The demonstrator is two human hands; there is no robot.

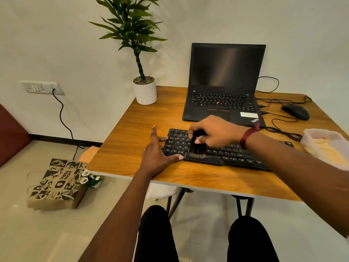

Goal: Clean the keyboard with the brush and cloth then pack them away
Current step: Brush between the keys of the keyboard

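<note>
Head view: steadying the black keyboard (236,155) at its left end with the left hand (157,154), fingers (154,133) spread, thumb along the near edge. Gripping a dark brush (197,146) in the right hand (217,132), fingers curled round its top, bristles down on the left-hand keys near the space bar. Keyboard lying on the near part of the wooden surface (136,133), just in front of an open laptop (224,87), with a mouse (295,111) far right. Pale heap at the right edge, probably the cloth (324,146), lying well apart from both hands. Judged early in the task: brushing under way on the left keys; still to come, most likely, the rest of the keys, the wipe with the cloth, and the packing away of both tools.
</note>
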